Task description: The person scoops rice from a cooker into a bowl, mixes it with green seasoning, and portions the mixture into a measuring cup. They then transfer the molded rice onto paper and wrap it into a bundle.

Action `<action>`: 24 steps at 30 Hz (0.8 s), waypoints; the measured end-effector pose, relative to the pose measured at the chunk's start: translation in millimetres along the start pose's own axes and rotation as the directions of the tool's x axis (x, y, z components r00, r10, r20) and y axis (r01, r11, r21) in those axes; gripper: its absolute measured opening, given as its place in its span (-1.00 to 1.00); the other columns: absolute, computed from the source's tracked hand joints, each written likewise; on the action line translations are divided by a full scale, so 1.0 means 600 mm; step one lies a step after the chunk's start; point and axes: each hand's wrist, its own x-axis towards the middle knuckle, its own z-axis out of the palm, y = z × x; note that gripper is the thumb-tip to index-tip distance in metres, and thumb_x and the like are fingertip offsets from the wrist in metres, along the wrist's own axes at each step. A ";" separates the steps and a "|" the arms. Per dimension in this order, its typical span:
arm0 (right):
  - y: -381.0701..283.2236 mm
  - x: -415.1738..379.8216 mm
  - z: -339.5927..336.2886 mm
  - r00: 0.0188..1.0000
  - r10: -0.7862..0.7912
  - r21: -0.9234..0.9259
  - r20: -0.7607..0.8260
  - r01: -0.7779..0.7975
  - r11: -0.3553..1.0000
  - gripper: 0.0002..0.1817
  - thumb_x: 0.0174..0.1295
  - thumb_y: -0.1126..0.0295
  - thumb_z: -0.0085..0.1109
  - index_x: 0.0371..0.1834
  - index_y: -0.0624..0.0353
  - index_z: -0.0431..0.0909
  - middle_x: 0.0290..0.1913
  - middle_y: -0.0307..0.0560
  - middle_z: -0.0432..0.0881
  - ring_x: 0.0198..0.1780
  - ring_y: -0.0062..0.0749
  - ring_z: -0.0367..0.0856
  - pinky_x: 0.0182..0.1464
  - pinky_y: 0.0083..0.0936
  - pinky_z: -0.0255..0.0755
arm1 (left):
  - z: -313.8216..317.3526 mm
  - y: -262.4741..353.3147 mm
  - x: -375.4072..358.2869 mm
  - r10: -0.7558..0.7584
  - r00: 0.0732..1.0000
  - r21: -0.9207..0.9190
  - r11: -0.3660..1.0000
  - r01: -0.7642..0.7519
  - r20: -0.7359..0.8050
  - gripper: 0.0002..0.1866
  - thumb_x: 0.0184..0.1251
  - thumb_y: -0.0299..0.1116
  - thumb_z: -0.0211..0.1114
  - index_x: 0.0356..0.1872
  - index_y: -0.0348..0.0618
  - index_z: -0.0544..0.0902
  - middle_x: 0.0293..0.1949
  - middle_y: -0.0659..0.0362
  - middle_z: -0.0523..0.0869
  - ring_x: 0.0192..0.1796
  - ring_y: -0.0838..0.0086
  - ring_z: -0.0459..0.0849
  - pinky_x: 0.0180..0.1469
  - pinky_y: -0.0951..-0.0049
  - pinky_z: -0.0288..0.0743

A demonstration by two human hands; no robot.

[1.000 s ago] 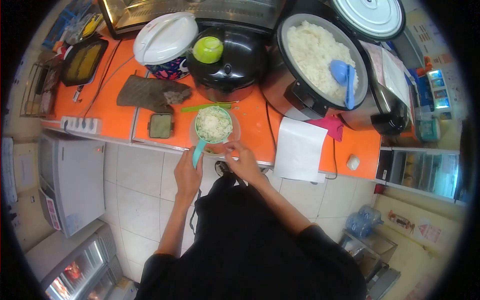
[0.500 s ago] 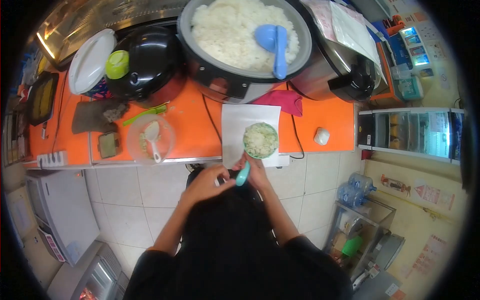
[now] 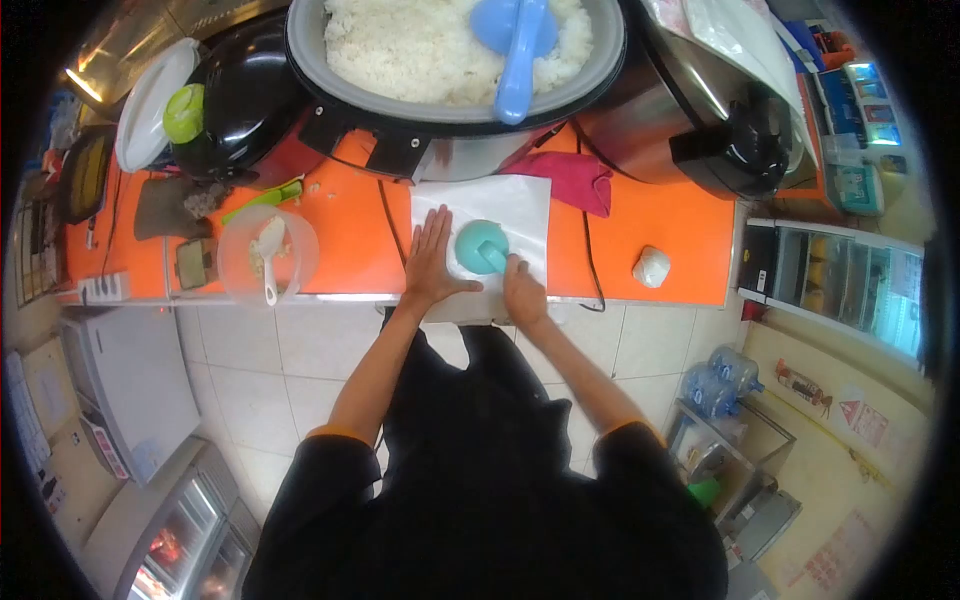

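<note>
A teal scoop sits upside down on a white paper sheet, its rounded back facing up. My right hand is closed round the scoop's handle. Flat on the left side of the paper lies my left hand, fingers stretched out. Whatever is under the scoop is hidden. Beyond the paper stands a big open cooker full of white rice, with a blue ladle resting on the rice.
To the left are a clear bowl holding a white spoon, a gray cloth and a black cooker. A red cloth, a white wrapped lump and a steel pot are on the right.
The rice-filled scoop has been turned over onto the paper. My left hand has moved up from near the handle and spread out on the sheet. The view has shifted closer to the counter.
</note>
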 end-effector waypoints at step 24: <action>-0.261 0.033 -0.223 0.937 -0.342 0.666 0.069 0.212 0.715 -0.47 0.23 0.43 0.06 0.30 0.17 0.25 -0.06 0.29 0.60 -0.05 0.21 0.62 -0.04 -0.12 0.49 | 0.010 -0.061 -0.105 0.491 0.775 0.065 0.858 -0.510 -0.397 -0.43 0.07 -0.15 0.41 0.08 -0.22 0.53 0.16 0.01 0.50 0.31 0.09 0.38 0.37 0.09 0.16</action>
